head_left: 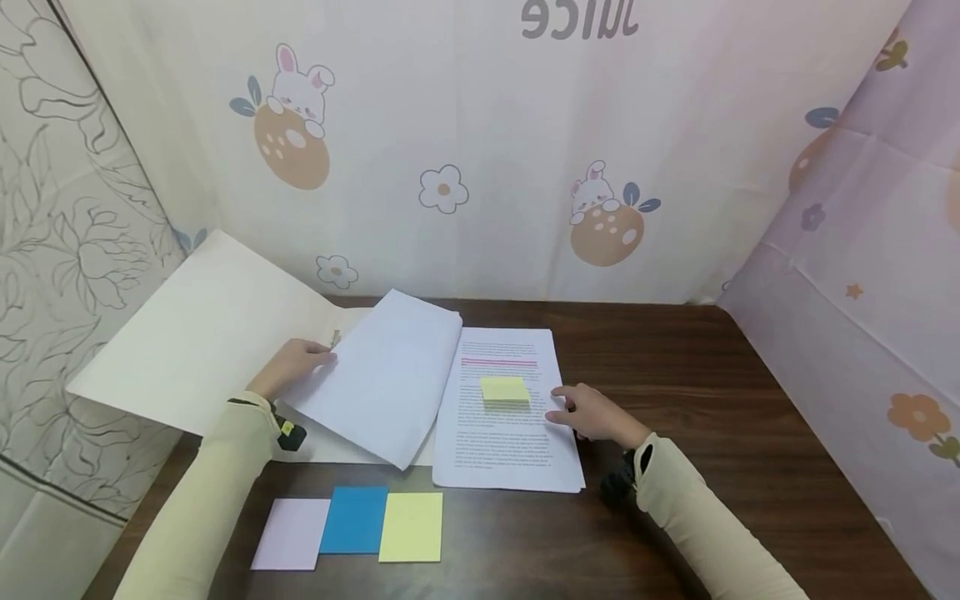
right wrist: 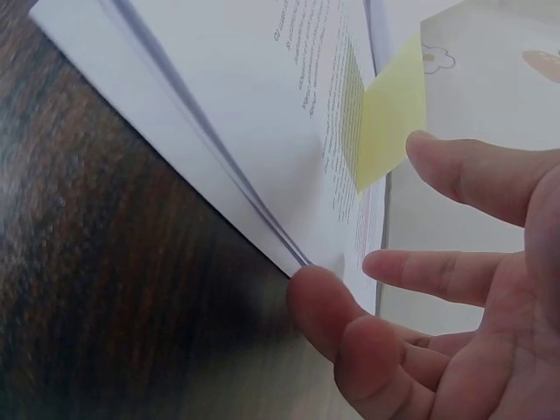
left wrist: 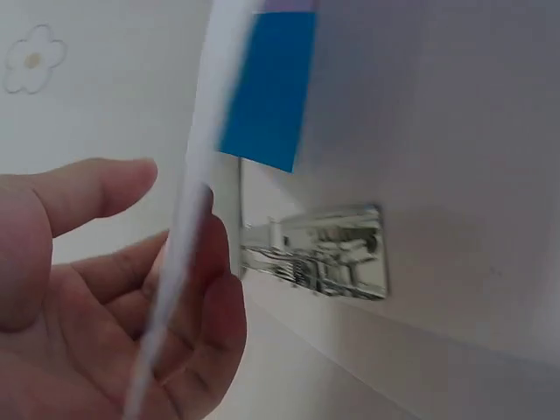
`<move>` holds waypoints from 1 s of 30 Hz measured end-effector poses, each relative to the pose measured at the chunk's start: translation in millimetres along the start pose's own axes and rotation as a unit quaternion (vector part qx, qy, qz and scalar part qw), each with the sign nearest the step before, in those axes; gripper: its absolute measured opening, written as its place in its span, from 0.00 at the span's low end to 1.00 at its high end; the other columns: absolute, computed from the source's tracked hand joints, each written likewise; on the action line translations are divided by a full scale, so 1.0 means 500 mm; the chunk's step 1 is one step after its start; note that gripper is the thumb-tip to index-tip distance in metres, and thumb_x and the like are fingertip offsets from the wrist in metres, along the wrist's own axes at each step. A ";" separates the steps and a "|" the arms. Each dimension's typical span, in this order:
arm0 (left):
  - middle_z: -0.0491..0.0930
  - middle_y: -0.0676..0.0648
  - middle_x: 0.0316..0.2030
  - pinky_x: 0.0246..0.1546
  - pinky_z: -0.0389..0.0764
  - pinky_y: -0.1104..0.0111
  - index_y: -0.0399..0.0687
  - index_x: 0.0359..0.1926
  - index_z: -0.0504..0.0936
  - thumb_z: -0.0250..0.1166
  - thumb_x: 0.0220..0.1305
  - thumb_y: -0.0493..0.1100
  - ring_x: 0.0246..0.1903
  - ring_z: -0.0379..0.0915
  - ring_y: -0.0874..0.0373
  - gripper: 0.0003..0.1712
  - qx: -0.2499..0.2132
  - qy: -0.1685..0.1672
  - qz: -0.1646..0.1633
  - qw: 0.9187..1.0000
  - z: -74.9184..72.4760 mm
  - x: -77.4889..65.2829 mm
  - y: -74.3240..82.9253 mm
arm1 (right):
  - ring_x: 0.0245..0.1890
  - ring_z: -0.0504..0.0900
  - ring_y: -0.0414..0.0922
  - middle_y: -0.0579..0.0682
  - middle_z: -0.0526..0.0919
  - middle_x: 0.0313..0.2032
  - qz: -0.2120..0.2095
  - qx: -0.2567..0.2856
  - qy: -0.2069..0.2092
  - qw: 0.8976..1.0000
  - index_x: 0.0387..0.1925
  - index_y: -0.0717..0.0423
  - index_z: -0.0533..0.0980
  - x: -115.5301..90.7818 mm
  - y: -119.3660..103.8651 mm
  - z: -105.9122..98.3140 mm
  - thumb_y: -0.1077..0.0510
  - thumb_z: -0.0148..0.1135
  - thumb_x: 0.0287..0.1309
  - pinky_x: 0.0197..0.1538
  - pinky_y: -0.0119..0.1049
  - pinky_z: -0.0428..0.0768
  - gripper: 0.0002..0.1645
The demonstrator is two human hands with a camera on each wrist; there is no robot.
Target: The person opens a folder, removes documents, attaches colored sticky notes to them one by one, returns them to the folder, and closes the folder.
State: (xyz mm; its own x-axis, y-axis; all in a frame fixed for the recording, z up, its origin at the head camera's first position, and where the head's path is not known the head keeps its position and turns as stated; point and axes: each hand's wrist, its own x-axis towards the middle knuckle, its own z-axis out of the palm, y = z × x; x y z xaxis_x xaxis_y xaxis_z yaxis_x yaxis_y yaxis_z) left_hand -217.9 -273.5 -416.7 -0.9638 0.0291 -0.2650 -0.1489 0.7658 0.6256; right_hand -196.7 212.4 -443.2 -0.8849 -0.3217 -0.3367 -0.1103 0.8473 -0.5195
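Observation:
My left hand (head_left: 294, 363) is at the left edge of a raised blank white sheet (head_left: 382, 375). In the left wrist view, the fingers lie loosely bent behind that sheet, and the thumb stands apart in front of it. Below is an opened white folder (head_left: 202, 333) with a metal lever clip (left wrist: 328, 249). A stack of printed pages (head_left: 510, 467), with pink highlighted lines near its top, bears a yellow sticky note (head_left: 505, 389) partly standing up. Beside the stack's right edge is my right hand (head_left: 592, 414), fingers spread and relaxed, holding nothing.
Three sticky-note pads lie along the near side of the dark wooden table (head_left: 675, 358): lilac (head_left: 291, 535), blue (head_left: 354, 521) and yellow (head_left: 411, 527). Patterned curtains (head_left: 510, 125) hang behind the table and at both sides. The folder's cover leans out past the left edge.

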 end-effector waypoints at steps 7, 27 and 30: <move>0.63 0.31 0.69 0.66 0.64 0.42 0.34 0.69 0.64 0.51 0.73 0.52 0.66 0.62 0.35 0.33 -0.048 -0.012 0.021 0.999 -0.006 -0.037 0.045 | 0.20 0.74 0.44 0.56 0.76 0.39 -0.006 0.002 0.002 1.000 0.66 0.62 0.67 -0.002 0.002 -0.003 0.50 0.62 0.63 0.25 0.35 0.74 0.35; 0.80 0.40 0.55 0.53 0.80 0.54 0.48 0.69 0.68 0.53 0.73 0.53 0.47 0.80 0.51 0.27 -0.119 -0.026 0.223 0.967 0.052 -0.122 0.199 | 0.20 0.76 0.45 0.58 0.78 0.44 -0.003 0.038 0.006 0.999 0.66 0.63 0.66 -0.005 0.006 -0.013 0.49 0.61 0.64 0.26 0.36 0.76 0.35; 0.79 0.41 0.57 0.52 0.80 0.58 0.47 0.68 0.68 0.53 0.74 0.50 0.49 0.80 0.51 0.26 -0.124 -0.038 0.238 0.963 0.073 -0.126 0.205 | 0.20 0.76 0.46 0.59 0.79 0.45 -0.001 0.043 0.008 0.999 0.66 0.63 0.66 -0.005 0.006 -0.013 0.50 0.60 0.64 0.26 0.36 0.76 0.34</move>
State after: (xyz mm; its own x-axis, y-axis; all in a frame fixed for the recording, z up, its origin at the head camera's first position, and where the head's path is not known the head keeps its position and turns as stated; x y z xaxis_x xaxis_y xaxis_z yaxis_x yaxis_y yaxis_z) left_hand -164.2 -173.6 -362.5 -0.9185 0.3926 0.0476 0.2475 0.4770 0.8433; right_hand -197.7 218.7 -438.7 -0.8915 -0.3168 -0.3237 -0.0741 0.8070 -0.5859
